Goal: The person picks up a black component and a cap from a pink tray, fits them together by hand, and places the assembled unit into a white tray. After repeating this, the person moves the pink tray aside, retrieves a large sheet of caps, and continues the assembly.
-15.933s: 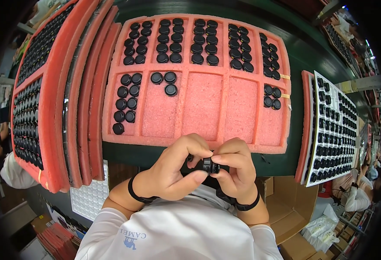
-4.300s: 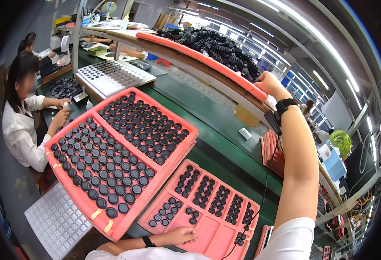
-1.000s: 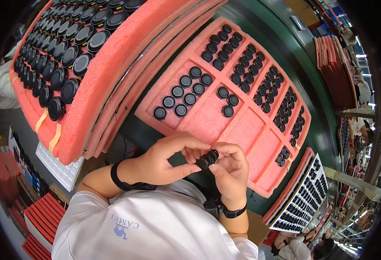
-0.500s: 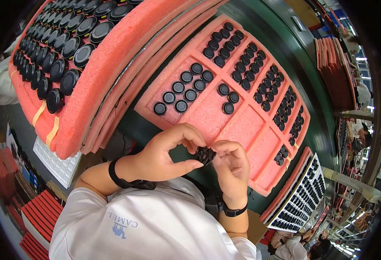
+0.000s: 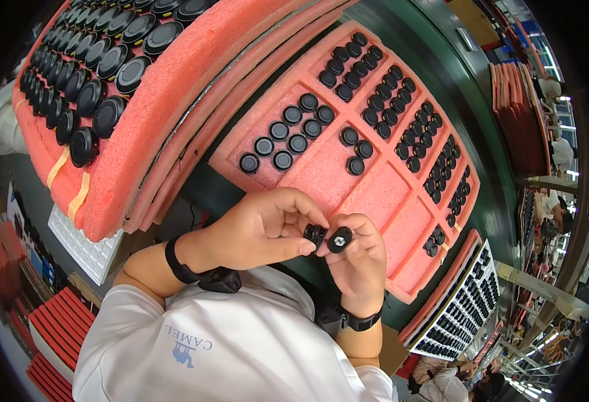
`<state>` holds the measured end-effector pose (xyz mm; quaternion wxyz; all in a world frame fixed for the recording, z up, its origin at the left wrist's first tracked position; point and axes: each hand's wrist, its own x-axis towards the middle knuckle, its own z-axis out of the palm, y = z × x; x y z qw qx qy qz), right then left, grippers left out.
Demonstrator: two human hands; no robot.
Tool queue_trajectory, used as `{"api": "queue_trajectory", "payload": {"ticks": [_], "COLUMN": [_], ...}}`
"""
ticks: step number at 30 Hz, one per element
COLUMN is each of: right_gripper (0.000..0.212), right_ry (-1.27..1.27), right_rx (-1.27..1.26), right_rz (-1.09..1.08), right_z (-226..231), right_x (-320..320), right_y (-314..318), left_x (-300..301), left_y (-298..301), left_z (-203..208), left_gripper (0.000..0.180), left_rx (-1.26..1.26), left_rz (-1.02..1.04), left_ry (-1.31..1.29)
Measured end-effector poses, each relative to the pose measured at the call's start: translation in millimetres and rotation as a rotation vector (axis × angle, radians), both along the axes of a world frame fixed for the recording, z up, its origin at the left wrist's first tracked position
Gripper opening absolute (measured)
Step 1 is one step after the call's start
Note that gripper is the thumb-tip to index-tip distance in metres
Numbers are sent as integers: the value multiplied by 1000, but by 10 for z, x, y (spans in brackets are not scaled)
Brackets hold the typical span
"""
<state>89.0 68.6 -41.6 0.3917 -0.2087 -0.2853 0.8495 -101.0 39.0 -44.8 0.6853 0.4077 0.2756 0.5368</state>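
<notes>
Left of the hands: a stack of pink foam trays [image 5: 163,100] bearing black round parts [image 5: 131,74]. Left hand [image 5: 257,231]: thumb and fingers pinching a black cylindrical piece [image 5: 313,234]. Just right of this, a black cap-like piece [image 5: 339,241], pale mark at centre, gripped in the right hand [image 5: 361,266]. Contact between the pieces: cannot tell. Both judged light, stiff, somewhat slippery; best held by the sides, end faces kept clear. Right of the hands: a white tray [image 5: 436,317] of black parts.
</notes>
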Motion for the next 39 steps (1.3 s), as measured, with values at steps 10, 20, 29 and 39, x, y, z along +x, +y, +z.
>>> {"api": "queue_trajectory", "payload": {"ticks": [10, 20, 29, 39], "right_gripper": [31, 19, 20, 21], "right_ry": [143, -1074, -1430, -836], "right_rx": [-112, 794, 1061, 652], "right_rz": [59, -103, -212, -12], "right_z": [-146, 137, 46, 201], "right_x": [73, 74, -44, -120], "right_y": [24, 392, 738, 416], "left_x": [-35, -36, -44, 26], "left_y": [89, 86, 87, 131], "left_z": [65, -174, -239, -163], "left_gripper": [27, 26, 30, 32], "left_rx": [-166, -112, -9, -62], "left_rz": [-160, -7, 91, 110], "left_ry": [-126, 36, 148, 81]}}
